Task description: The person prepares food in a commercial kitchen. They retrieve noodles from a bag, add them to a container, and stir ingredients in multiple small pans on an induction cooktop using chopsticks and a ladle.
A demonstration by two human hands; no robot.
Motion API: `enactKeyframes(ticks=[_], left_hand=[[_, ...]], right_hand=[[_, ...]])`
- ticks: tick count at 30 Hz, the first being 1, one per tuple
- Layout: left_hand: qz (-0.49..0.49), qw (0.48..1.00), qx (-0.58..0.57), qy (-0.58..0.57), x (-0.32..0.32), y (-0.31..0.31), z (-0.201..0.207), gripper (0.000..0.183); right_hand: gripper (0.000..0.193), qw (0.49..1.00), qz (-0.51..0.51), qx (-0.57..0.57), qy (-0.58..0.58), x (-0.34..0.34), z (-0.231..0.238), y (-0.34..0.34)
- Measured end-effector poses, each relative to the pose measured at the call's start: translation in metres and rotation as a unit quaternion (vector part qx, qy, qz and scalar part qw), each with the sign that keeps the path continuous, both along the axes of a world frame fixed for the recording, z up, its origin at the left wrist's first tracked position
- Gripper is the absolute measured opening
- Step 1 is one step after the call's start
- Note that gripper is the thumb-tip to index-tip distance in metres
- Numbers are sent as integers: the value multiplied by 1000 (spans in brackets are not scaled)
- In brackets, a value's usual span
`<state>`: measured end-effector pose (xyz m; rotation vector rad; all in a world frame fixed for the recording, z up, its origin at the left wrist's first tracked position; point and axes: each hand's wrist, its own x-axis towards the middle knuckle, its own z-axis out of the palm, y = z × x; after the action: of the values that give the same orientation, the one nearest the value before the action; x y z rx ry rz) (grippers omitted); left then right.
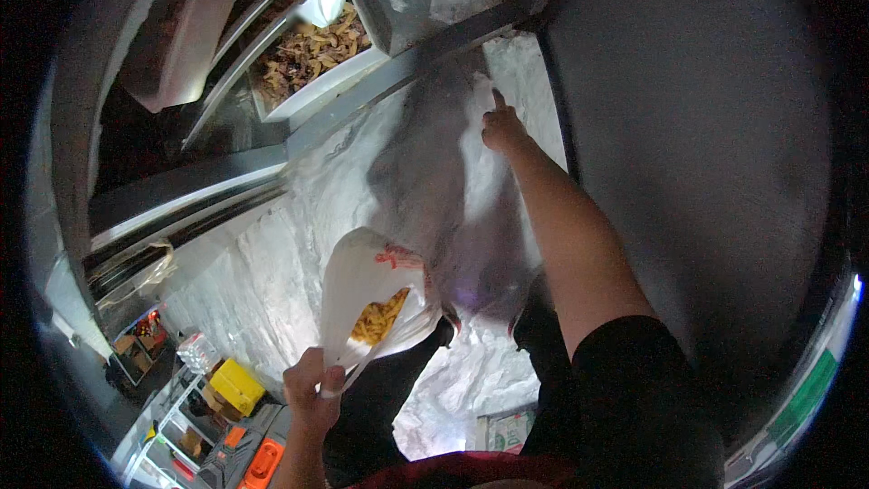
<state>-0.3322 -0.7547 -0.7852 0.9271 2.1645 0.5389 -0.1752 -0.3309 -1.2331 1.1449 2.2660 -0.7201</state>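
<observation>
My left hand [312, 389] is closed on the gathered handles of a white plastic bag [362, 267] with red print. Through its gap show yellow-brown pieces of food [380, 317] that look like fries or pasta; I cannot tell which. My right hand [505, 129] reaches far forward with the index finger stretched out and the other fingers partly curled, holding nothing. Its fingertip is at or close to a white, frost-like surface [272, 258]; whether it touches cannot be told.
Above, a wire rack [244, 27] carries a pale tub [186, 45] and a white tray [326, 81] of brown dried pieces. A dark grey panel [688, 145] stands on the right. At the lower left are a yellow box [237, 387] and an orange-and-grey case [249, 453].
</observation>
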Motion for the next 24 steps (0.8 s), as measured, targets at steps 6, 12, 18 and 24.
enactKeyframes(ticks=[6,12,18,24], left_hand=[[55,997,-45,40,9,-25,-2,55],[29,999,9,41,18,-17,63,31],[3,994,56,93,46,11,235,42],[-113,986,119,29,75,40,536,21]], right_hand=[[34,975,-141,30,167,-40,67,-15],[51,807,-129,137,559,-136,226,67],[60,835,-332,70,433,-109,362,-39],[13,771,-279,-287,495,55,684,-185]])
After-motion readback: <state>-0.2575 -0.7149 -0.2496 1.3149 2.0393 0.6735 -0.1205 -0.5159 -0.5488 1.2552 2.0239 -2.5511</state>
